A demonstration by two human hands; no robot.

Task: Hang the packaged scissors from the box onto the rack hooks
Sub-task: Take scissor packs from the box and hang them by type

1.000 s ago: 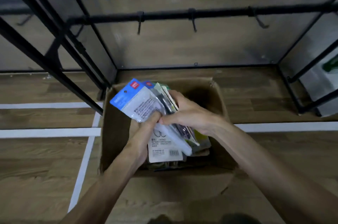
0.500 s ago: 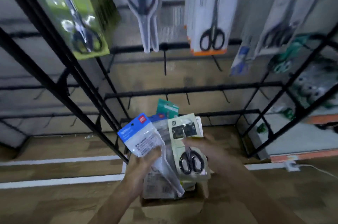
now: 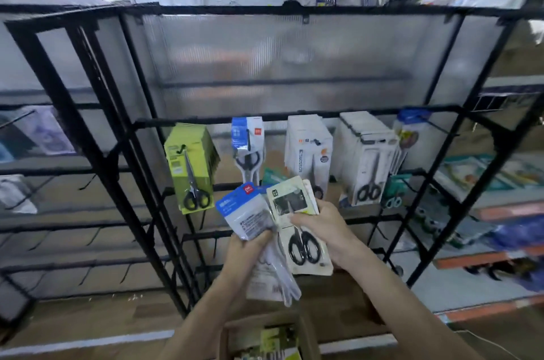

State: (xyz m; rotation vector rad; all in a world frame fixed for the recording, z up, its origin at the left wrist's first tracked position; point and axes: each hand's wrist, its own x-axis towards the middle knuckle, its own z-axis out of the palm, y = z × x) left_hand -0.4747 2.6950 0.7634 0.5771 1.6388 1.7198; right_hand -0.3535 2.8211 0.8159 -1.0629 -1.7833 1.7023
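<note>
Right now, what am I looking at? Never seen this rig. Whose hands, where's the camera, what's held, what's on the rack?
There is no machine here. A person works with bare hands, and the single view comes from a camera worn on their head, looking forward and down.

The left hand grips a bunch of blue-topped packs. The right hand holds a cream pack with black-handled scissors in it.

Ahead stands a black rack with hooks. On one row already hang green packs, a blue-headed pack and white packs; other rows show bare hooks.

At the bottom edge is the cardboard box, with more packs inside.
</note>
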